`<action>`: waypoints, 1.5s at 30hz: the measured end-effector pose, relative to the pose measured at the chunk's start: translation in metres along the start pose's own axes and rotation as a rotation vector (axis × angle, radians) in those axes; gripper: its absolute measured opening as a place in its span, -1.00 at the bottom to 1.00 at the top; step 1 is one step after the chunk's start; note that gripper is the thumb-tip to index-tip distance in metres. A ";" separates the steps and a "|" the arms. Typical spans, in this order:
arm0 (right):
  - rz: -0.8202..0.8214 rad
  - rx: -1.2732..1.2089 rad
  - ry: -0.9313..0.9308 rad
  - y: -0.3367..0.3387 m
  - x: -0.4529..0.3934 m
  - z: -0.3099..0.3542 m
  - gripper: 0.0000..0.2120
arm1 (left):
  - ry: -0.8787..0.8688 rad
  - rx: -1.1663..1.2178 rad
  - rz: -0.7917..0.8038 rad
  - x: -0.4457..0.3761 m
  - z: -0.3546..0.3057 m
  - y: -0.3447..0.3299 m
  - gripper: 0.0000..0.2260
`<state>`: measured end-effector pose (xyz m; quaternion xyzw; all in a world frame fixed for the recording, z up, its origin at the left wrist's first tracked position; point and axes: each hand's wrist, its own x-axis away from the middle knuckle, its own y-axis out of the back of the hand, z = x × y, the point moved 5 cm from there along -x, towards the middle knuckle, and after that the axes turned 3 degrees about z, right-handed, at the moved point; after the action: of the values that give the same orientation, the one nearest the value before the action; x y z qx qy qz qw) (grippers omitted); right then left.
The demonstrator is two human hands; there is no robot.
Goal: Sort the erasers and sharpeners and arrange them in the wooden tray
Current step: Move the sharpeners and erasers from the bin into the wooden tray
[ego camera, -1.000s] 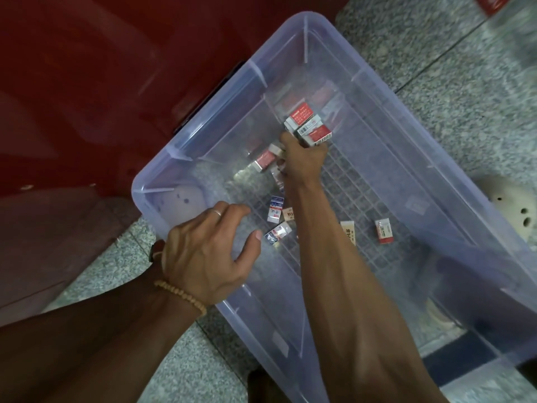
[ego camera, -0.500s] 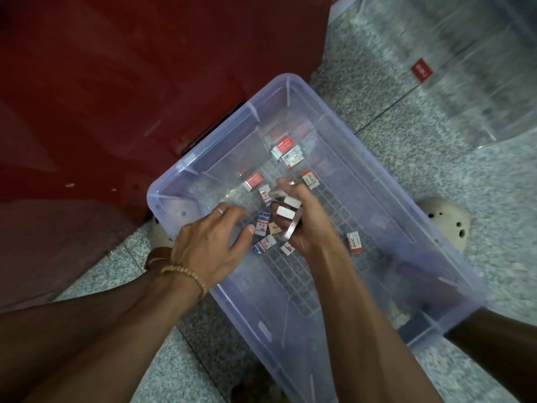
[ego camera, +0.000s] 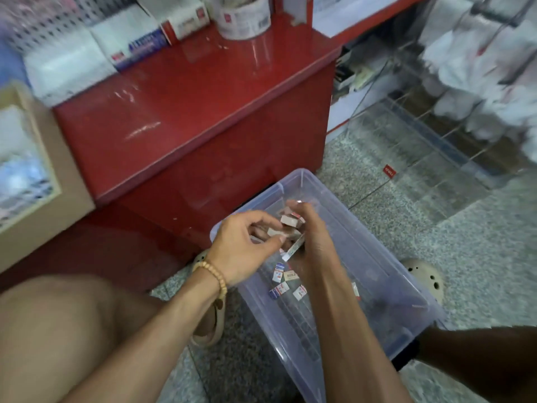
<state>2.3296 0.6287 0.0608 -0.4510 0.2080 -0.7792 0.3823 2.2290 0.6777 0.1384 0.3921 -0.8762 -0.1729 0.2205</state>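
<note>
A clear plastic bin stands on the floor against a red counter. Several small boxed erasers with red or blue labels lie loose on its ribbed bottom. My right hand is raised over the bin and grips a bunch of erasers. My left hand, with a bead bracelet on the wrist, is beside it, its fingertips pinching at the same bunch. No wooden tray is in view.
The red counter carries boxes and a tape roll at the back. A cardboard box stands at the left. A wire rack with white goods is at the right. A red eraser lies on the granite floor.
My right hand has lifted out of the bin with erasers in it, and my left hand has come up to meet it. The view has tilted up to take in the counter.
</note>
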 end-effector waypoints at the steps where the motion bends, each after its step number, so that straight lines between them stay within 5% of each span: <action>1: 0.013 -0.005 0.006 -0.009 0.008 0.004 -0.83 | -0.007 0.016 -0.016 0.006 -0.007 0.006 -0.87; 11: -0.002 0.043 0.027 -0.055 0.065 0.023 -0.89 | -0.057 0.058 -0.068 0.048 -0.062 0.053 -0.67; 16: 0.129 -0.077 0.058 -0.090 0.096 0.042 -0.96 | -0.039 0.081 -0.166 0.060 -0.071 0.082 -0.76; 18: 0.216 -0.016 0.073 -0.108 0.107 0.045 -0.76 | -0.026 0.106 -0.208 0.065 -0.075 0.096 -0.77; 24: 0.321 0.055 0.052 -0.161 0.113 0.027 -0.59 | -0.025 0.158 -0.354 0.086 -0.076 0.147 -0.72; 35: 0.298 0.578 0.089 -0.255 0.094 -0.030 -0.65 | -0.003 0.334 -0.518 0.101 -0.041 0.249 -0.73; 45: 0.448 0.771 0.168 -0.334 0.061 -0.045 -0.86 | -0.047 0.028 -0.444 0.077 -0.024 0.361 -0.70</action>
<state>2.1361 0.7877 0.2948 -0.1546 0.0258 -0.7318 0.6633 1.9754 0.8444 0.3501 0.5741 -0.7757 -0.2140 0.1513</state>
